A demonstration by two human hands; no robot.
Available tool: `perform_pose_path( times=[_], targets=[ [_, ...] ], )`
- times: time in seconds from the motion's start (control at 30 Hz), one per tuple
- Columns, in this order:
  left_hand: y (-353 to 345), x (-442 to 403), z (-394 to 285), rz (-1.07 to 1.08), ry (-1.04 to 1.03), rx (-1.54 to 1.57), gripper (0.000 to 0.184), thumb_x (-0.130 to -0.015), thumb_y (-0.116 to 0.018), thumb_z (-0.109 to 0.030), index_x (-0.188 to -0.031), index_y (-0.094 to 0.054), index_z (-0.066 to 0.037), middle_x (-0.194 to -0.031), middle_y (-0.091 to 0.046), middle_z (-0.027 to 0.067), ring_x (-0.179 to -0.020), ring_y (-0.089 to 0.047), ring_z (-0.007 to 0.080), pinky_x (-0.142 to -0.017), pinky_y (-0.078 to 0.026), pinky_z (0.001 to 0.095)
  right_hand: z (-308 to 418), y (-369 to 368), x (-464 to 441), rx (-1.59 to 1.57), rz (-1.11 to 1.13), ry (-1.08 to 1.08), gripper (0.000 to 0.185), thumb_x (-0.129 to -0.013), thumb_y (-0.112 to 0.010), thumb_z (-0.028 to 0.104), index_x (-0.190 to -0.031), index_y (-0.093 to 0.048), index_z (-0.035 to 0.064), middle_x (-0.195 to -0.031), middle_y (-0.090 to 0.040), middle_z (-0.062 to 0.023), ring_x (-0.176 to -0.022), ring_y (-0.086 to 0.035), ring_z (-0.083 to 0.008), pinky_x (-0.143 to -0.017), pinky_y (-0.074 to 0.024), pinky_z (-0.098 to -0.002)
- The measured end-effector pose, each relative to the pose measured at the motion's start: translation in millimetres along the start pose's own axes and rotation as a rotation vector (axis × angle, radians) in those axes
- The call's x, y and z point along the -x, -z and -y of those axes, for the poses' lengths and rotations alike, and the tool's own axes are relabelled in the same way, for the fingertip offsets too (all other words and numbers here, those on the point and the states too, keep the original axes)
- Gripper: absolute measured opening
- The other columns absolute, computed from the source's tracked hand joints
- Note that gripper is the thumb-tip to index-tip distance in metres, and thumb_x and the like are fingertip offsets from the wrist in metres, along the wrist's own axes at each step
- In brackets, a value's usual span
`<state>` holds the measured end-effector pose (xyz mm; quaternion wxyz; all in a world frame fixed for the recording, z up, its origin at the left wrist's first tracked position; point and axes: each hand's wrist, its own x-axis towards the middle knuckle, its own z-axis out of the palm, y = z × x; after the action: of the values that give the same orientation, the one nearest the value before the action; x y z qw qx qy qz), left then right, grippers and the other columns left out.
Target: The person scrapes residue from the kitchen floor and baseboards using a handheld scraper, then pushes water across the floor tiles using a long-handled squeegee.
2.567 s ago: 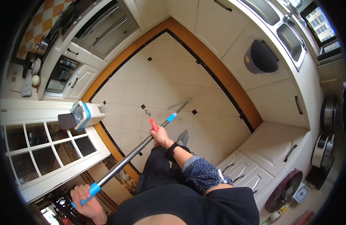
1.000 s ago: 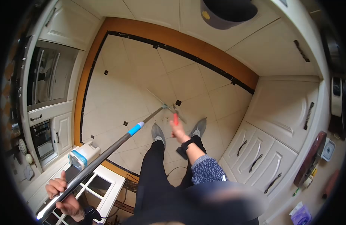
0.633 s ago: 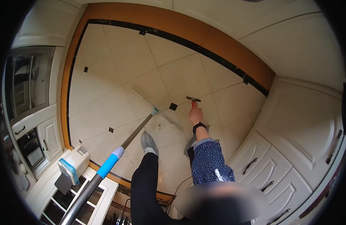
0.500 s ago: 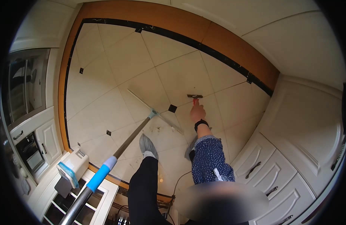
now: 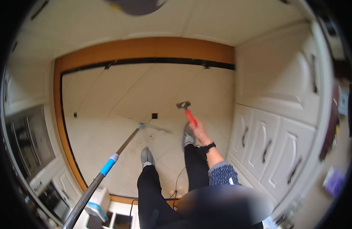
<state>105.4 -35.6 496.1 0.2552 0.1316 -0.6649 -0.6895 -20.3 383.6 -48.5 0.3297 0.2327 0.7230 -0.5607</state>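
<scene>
My right hand (image 5: 199, 131), a black band at its wrist, is closed around the red handle of a scraper (image 5: 189, 115). The scraper's wide metal blade points away from me, above the pale tiled floor (image 5: 118, 91). Left of it, a long-handled floor squeegee (image 5: 124, 144) slants in from the lower left, its thin blade across the tiles. A blue sleeve (image 5: 108, 166) wraps part of the pole. My left hand is out of view, and the pole's upper end leaves the picture. Dark specks (image 5: 151, 136) lie on the floor close to the squeegee head.
My feet in grey covers (image 5: 147, 156) stand on the tiles. White cabinets with drawers (image 5: 265, 149) rise on the right, and an orange-brown baseboard (image 5: 145, 47) runs along the back. A white bin (image 5: 99, 199) stands at lower left. A cable (image 5: 176, 185) trails behind my feet.
The scraper has come up off the floor and back toward me, in my right hand. My view has turned and risen, showing more of the cabinets. The squeegee still slants across the left.
</scene>
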Motion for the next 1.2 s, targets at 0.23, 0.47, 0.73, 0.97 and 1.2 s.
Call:
perform_pose_path(
  times=[0.23,0.47,0.73,0.97,1.2],
  targets=[
    [-13,-10,-15,0.134,0.008,0.017,0.031,-0.092,-0.043,-0.011,-0.065,-0.029,-0.013,-0.057,-0.030,0.0008,-0.052,-0.027,0.0118,-0.053,-0.028,0.0282,89,36,313,0.227,-0.621,0.329,0.032,-0.077,-0.062,0.015,-0.105,-0.052,0.0047,-0.090,-0.064,-0.0185,-0.085,-0.063,-0.0343,-0.074,-0.0503,-0.0398],
    [28,-49,30,0.332,0.053,0.123,0.025,-0.093,-0.053,-0.018,-0.073,-0.044,-0.006,-0.060,-0.037,0.0025,-0.054,-0.036,0.0086,-0.055,-0.039,0.0246,79,44,592,0.452,-1.339,0.361,0.030,-0.063,-0.071,0.005,-0.083,-0.049,0.0091,-0.077,-0.051,-0.0109,-0.073,-0.055,-0.0343,-0.061,-0.0445,-0.0424],
    [43,-104,120,0.731,0.063,0.632,0.017,-0.085,-0.062,-0.013,-0.077,-0.048,-0.008,-0.062,-0.035,-0.0007,-0.051,-0.034,0.0099,-0.057,-0.036,0.0224,76,90,808,0.774,-1.847,-0.046,0.025,-0.062,-0.071,0.004,-0.082,-0.057,0.0067,-0.107,-0.048,-0.0157,-0.101,-0.047,-0.0359,-0.090,-0.0371,-0.0461],
    [-5,-4,11,0.489,-0.124,0.081,0.023,-0.091,-0.048,-0.006,-0.070,-0.039,-0.009,-0.065,-0.034,-0.0016,-0.057,-0.036,0.0073,-0.059,-0.040,0.0230,10,111,786,0.696,-1.686,0.024,0.015,-0.064,-0.070,0.009,-0.075,-0.060,0.0102,-0.094,-0.055,-0.0075,-0.092,-0.050,-0.0305,-0.082,-0.0371,-0.0444],
    [0,-28,17,0.570,-0.056,-0.051,0.023,-0.091,-0.057,-0.018,-0.074,-0.047,-0.008,-0.069,-0.039,-0.0013,-0.063,-0.042,0.0092,-0.064,-0.039,0.0240,36,32,797,0.744,-1.692,0.020,0.009,-0.065,-0.065,0.005,-0.072,-0.059,0.0087,-0.116,-0.051,-0.0133,-0.111,-0.043,-0.0348,-0.106,-0.0232,-0.0542]
  ],
)
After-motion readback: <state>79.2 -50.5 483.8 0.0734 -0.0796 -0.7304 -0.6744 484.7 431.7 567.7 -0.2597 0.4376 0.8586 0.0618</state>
